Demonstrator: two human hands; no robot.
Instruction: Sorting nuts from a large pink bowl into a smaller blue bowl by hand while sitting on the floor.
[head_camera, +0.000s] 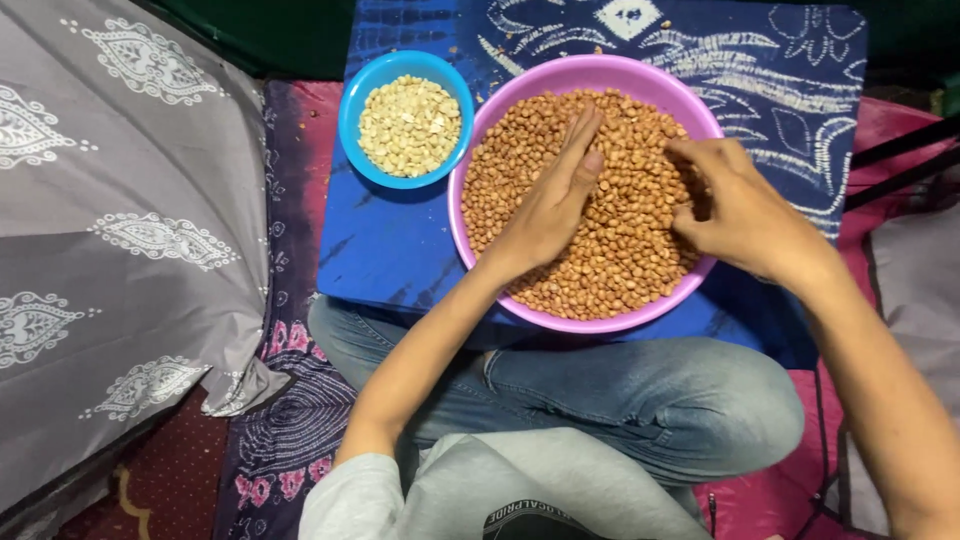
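Left hand (550, 205) lies flat, fingers extended, on the brown peanuts (610, 250) filling the pink bowl (470, 240) on the blue surface (385, 240). Right hand (745, 215) curls its fingers narrowly into the peanuts; whether they hold any cannot be told. A blue bowl (352, 110) of pale skinned peanuts (408, 125) stands just beside

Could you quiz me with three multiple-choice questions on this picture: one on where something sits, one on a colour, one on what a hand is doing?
1. Where is the small blue bowl relative to the big bowl?
A. On its left in the picture
B. Inside it
C. On the person's lap

2. What colour is the big bowl of brown peanuts?
A. Green
B. Pink-purple
C. White

3. How is the left hand?
A. Lifted clear of the bowl
B. Gripping the bowl's rim
C. Lying flat on the peanuts, fingers stretched

Answers: 1 A, it stands beside the big bowl on the blue cloth. 2 B, its rim is pink-purple. 3 C, the palm lies on the nuts, while the right hand curls its fingers into them.
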